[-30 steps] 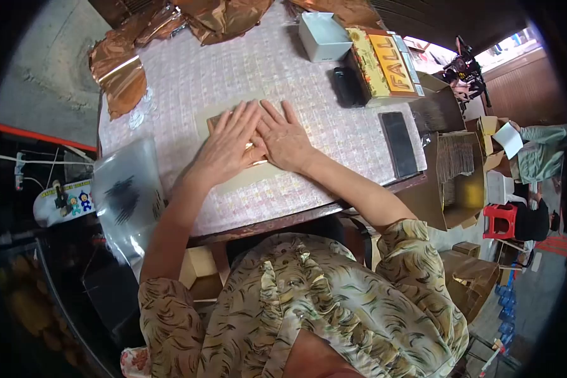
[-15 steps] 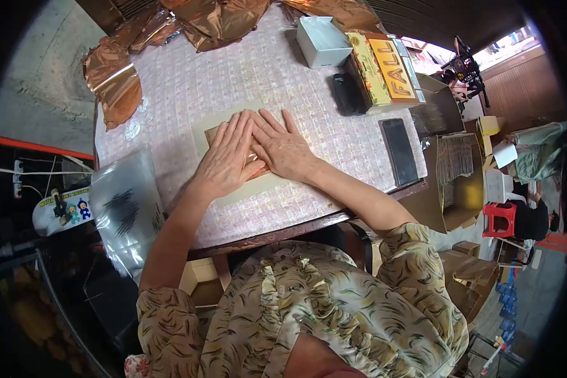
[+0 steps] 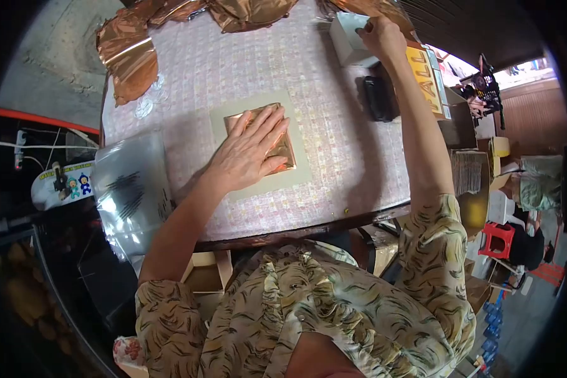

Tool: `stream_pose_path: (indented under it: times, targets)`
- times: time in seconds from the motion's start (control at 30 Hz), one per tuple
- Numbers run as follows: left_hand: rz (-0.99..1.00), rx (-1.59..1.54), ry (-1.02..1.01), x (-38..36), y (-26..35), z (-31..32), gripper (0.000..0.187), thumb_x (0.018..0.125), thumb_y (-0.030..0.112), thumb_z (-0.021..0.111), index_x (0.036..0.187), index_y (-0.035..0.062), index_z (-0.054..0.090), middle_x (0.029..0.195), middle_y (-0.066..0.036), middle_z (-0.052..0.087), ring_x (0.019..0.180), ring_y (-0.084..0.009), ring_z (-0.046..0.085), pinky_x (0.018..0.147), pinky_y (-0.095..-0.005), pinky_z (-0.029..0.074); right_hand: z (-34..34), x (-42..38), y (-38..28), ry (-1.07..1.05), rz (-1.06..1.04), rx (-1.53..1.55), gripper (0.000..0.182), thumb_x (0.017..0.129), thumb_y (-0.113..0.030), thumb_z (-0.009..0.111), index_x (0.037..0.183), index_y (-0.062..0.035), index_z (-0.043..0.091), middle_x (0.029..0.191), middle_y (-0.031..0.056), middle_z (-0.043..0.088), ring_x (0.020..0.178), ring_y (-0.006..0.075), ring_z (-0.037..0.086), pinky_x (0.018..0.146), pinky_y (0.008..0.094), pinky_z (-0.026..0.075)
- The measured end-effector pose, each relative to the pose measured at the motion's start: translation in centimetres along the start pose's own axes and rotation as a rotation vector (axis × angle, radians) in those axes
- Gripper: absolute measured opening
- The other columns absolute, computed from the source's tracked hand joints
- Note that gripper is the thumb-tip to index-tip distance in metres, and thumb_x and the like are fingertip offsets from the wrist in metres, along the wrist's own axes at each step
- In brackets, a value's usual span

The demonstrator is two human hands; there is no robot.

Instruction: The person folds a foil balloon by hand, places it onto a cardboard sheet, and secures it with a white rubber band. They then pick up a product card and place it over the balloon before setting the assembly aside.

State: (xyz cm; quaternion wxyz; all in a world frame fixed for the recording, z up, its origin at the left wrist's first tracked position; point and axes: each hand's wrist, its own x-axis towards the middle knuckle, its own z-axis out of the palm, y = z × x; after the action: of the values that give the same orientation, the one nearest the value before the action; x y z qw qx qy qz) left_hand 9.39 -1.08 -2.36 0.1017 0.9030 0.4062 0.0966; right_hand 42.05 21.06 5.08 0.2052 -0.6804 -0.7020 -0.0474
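My left hand lies flat with its fingers stretched over a copper-coloured foil square. Under the foil is a larger grey-beige board, its border showing on all sides. My right hand is up at the far right, over the edge of an open white box. Its fingers are curled together there, and what they hold, if anything, is hidden. Just below the box lies a black case-like object.
Crumpled copper foil sheets line the table's far edge. A clear plastic sheet or bag hangs at the left edge, near small clear discs. A printed FALL box stands beyond my right forearm. Cartons stand right of the table.
My right hand has left the foil square and reached to the white box at the far right. The left hand stays flat on the foil. The view has shifted slightly.
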Motion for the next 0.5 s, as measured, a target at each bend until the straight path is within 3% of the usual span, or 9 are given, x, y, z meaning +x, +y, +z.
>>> stream_pose_path:
  times: [0.17, 0.33, 0.4, 0.43, 0.5]
  targets:
    - [0.001, -0.034, 0.018, 0.0, -0.1, -0.1, 0.081, 0.096, 0.052, 0.059, 0.157, 0.0057, 0.033, 0.167, -0.010, 0.025, 0.155, -0.0257, 0.021, 0.127, -0.0481, 0.017, 0.0, 1.7, -0.4, -0.115, 0.017, -0.087, 0.032, 0.078, -0.038, 0.078, 0.094, -0.0103, 0.079, 0.094, 0.0189, 0.076, 0.092, 0.0348, 0.074, 0.081, 0.0443, 0.058]
    - [0.000, -0.027, 0.032, -0.1, 0.0, -0.1, 0.080, 0.096, 0.052, 0.058, 0.156, 0.0066, 0.034, 0.167, -0.011, 0.026, 0.155, -0.0265, 0.022, 0.127, -0.0481, 0.018, 0.3, 2.7, 0.6, -0.154, 0.062, -0.085, 0.031, 0.078, -0.034, 0.077, 0.093, -0.0071, 0.079, 0.086, 0.0165, 0.076, 0.084, 0.0304, 0.075, 0.078, 0.0417, 0.057]
    - [-0.004, -0.037, 0.040, -0.1, 0.0, 0.0, 0.079, 0.096, 0.053, 0.058, 0.156, 0.0071, 0.035, 0.167, -0.011, 0.026, 0.155, -0.0268, 0.022, 0.127, -0.0479, 0.018, 0.5, 2.7, 2.1, -0.057, -0.041, 0.193, 0.029, 0.083, -0.029, 0.076, 0.091, -0.0016, 0.077, 0.076, 0.0113, 0.073, 0.072, 0.0201, 0.071, 0.069, 0.0363, 0.056]
    - [-0.003, -0.044, 0.045, -0.1, 0.0, 0.1, 0.079, 0.096, 0.053, 0.058, 0.156, 0.0075, 0.035, 0.167, -0.011, 0.026, 0.155, -0.0269, 0.022, 0.127, -0.0476, 0.017, -0.7, 2.1, 0.8, -0.057, -0.045, 0.194, 0.029, 0.083, -0.029, 0.076, 0.091, -0.0016, 0.077, 0.076, 0.0113, 0.073, 0.072, 0.0201, 0.071, 0.069, 0.0363, 0.056]
    - [-0.008, -0.051, 0.052, -0.2, -0.1, 0.2, 0.079, 0.096, 0.053, 0.058, 0.156, 0.0078, 0.036, 0.167, -0.011, 0.026, 0.154, -0.0270, 0.023, 0.127, -0.0473, 0.017, -2.7, -0.2, -2.1, 0.179, 0.087, 0.667, 0.023, 0.089, -0.023, 0.075, 0.089, 0.0002, 0.076, 0.072, 0.0056, 0.070, 0.067, 0.0110, 0.064, 0.063, 0.0286, 0.052]
